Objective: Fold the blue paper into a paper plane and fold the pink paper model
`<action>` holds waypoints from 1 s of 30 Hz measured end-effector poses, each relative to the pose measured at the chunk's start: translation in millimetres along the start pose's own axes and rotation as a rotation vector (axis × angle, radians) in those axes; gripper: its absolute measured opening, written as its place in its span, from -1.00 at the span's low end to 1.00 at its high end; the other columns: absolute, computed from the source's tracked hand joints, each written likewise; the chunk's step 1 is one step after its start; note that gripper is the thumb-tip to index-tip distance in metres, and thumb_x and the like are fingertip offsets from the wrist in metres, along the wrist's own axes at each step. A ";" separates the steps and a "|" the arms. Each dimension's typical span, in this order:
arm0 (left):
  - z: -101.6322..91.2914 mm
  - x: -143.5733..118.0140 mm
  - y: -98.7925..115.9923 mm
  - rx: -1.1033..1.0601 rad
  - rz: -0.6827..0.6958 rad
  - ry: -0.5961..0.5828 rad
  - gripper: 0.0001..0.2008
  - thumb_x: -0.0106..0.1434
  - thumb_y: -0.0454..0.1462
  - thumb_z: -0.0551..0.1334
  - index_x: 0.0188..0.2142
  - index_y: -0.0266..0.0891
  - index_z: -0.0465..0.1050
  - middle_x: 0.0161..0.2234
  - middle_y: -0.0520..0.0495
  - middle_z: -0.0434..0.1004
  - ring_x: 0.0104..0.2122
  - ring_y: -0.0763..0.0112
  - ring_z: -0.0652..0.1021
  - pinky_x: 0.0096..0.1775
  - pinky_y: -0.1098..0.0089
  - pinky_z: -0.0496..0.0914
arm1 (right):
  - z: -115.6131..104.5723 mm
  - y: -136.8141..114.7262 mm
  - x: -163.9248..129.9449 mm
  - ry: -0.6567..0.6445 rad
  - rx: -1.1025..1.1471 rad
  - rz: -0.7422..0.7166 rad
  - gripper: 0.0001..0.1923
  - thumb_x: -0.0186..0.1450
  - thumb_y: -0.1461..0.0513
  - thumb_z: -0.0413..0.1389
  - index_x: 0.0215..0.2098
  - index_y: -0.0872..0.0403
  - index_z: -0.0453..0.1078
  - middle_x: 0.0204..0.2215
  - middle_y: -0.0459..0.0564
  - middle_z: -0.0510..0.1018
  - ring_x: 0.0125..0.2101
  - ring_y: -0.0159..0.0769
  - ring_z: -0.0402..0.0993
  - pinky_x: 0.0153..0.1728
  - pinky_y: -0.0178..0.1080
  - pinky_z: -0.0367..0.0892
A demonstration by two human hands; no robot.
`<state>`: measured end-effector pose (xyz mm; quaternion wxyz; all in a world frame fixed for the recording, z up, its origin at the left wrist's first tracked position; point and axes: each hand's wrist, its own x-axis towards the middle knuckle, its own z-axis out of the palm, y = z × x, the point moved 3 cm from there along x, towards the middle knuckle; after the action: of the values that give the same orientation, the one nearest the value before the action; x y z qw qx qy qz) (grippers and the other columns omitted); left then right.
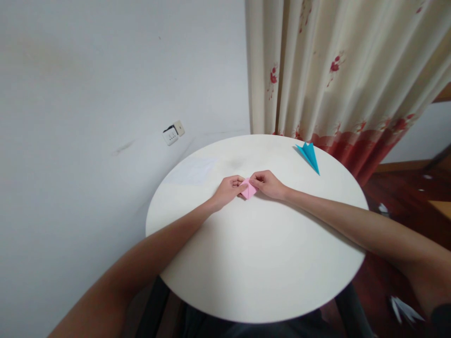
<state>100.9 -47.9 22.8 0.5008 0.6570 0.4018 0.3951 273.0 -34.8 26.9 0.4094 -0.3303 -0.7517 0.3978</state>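
A small folded pink paper [248, 190] lies on the round white table [260, 263], past its middle. My left hand [228, 190] pinches the paper's left side with curled fingers. My right hand [269, 184] grips its right side, thumb and fingertips pressed on the fold. Both hands rest on the tabletop and hide part of the paper. A blue folded paper plane [309, 156] lies near the table's far right edge, apart from both hands.
A white wall with a socket [170, 135] stands to the left. A cream curtain with red flowers [338, 70] hangs behind the table. Dark wooden floor with white paper scraps [403, 309] shows at the right.
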 end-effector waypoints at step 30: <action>-29.2 6.8 10.2 0.080 0.165 0.357 -0.75 0.17 -0.10 0.32 -0.31 -0.25 0.51 -0.37 -0.04 0.56 -0.36 0.39 0.53 -0.31 0.42 0.39 | -29.2 9.0 10.6 0.359 0.025 -0.038 -0.79 0.17 0.15 0.11 -0.50 0.12 0.47 -0.54 -0.03 0.51 -0.50 -0.34 0.34 -0.43 -0.27 0.24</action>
<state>77.8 -33.4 39.0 0.3611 0.6266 0.4444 0.5287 295.4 -12.4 33.0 0.5483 -0.3768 -0.6677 0.3340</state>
